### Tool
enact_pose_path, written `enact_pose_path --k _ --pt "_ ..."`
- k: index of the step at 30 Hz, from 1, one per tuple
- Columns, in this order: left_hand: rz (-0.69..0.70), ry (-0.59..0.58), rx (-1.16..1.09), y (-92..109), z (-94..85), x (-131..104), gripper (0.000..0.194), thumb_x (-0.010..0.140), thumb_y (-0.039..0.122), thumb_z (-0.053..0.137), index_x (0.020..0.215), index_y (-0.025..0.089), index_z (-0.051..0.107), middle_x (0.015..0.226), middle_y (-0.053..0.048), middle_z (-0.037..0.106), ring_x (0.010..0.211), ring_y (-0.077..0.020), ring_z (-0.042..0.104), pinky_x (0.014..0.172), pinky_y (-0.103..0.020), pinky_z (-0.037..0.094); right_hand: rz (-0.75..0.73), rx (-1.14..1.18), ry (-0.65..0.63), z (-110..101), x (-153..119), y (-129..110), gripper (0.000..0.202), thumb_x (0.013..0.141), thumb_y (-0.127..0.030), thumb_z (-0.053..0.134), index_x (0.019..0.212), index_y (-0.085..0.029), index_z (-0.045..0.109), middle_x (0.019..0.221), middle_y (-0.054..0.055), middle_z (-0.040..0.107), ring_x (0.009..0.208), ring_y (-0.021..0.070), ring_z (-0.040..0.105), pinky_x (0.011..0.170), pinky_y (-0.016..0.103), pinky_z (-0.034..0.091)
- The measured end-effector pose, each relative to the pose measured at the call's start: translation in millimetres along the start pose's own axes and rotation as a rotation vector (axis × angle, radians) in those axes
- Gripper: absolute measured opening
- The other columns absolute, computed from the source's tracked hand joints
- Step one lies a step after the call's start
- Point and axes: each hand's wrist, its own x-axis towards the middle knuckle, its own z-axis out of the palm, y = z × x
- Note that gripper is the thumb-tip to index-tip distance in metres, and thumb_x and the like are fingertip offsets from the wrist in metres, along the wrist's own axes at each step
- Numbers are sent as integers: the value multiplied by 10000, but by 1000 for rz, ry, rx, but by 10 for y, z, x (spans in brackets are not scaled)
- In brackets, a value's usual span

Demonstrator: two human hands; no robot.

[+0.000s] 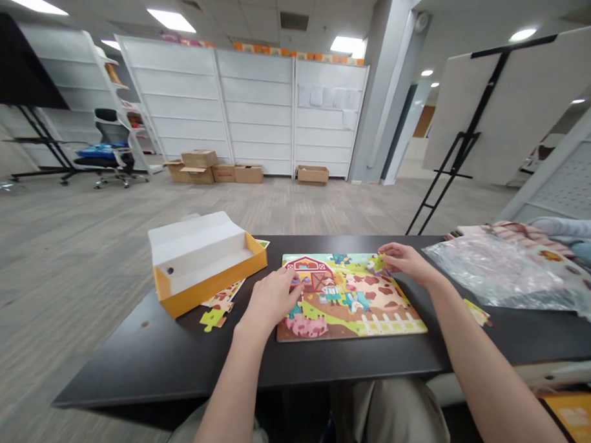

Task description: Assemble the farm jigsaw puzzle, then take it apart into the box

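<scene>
A farm picture puzzle board (pixel 345 326) with a barn, a cow and a white fence lies flat on the black table (pixel 175 371). Over its left side rests my left hand (pixel 274 300), fingers bent near the barn; whether a piece is under the fingertips is hidden. My right hand (pixel 404 260) is at the board's upper right corner, thumb and fingers closed on a small green puzzle piece (pixel 377 262). Left of the board, loose puzzle pieces (pixel 212 319) lie partly beneath an open yellow and white box (pixel 210 276).
Clear plastic packaging (pixel 496 272) and folded fabrics (pixel 572 228) cover the table's right end. Another loose piece (pixel 477 313) lies right of my right forearm. Beyond the table stand a black easel frame (pixel 460 154), cardboard boxes (pixel 199 167) and an office chair (pixel 111 147).
</scene>
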Motion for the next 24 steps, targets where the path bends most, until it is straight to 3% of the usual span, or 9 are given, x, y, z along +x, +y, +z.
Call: enact_pose_path --k 4,11,24 --pt "-8 -4 -7 5 19 2 247 953 382 512 1103 239 646 1140 -74 691 1024 -253 668 806 -327 501 34 -1 61 -47 17 66 414 659 -462 833 936 -188 691 758 34 701 644 153 644 599 281 587" --pt "21 11 12 -37 45 -35 234 945 390 507 1055 244 654 1106 -63 697 1011 -251 670 775 -318 500 -8 131 -11 32 -49 2 508 650 -370 838 1103 -237 649 1014 65 702 814 196 711 707 320 626" --pt "8 8 26 -81 28 -67 244 940 383 510 1073 238 655 1104 -74 687 986 -265 669 754 -341 505 -6 121 -6 183 -13 -8 408 615 -436 872 863 -207 642 900 55 720 708 185 690 607 303 597"
